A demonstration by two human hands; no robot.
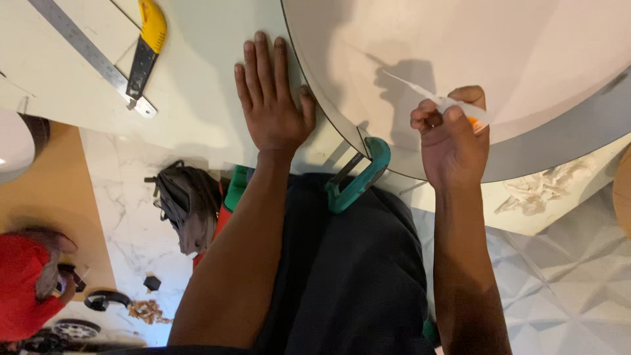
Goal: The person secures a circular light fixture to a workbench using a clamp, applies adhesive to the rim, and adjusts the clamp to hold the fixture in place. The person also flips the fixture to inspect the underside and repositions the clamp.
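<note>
Seen from the head camera, we are looking straight down over a pale workbench point(197, 98) where one person is working with bare hands. The left hand point(271, 98) is lying open and flat, palm down, fingers stretched out together, pressing on the bench top just beside the dark edge of a large round white panel point(460, 46); the thumb is touching that edge. The right hand point(450, 135) is closed in a fist around a small orange-bodied tool point(474, 122), and a thin pale strip point(420, 89) is sticking out of the grip and slanting across the panel. We cannot tell what kind of tool it is, since the fingers are hiding most of it. The fist is resting on the panel near its lower rim, well apart from the left hand.

Between the two forearms, a teal clamp point(361, 174) is gripping the panel's edge against the bench. At the top left, a yellow-handled handsaw point(146, 46) is lying across a long steel ruler point(92, 56), the two touching where they cross.

Below the bench, we are seeing a marble-patterned floor point(125, 217), a grey backpack point(187, 204) sitting on it, and, at the far left, another person in a red top point(23, 289).
</note>
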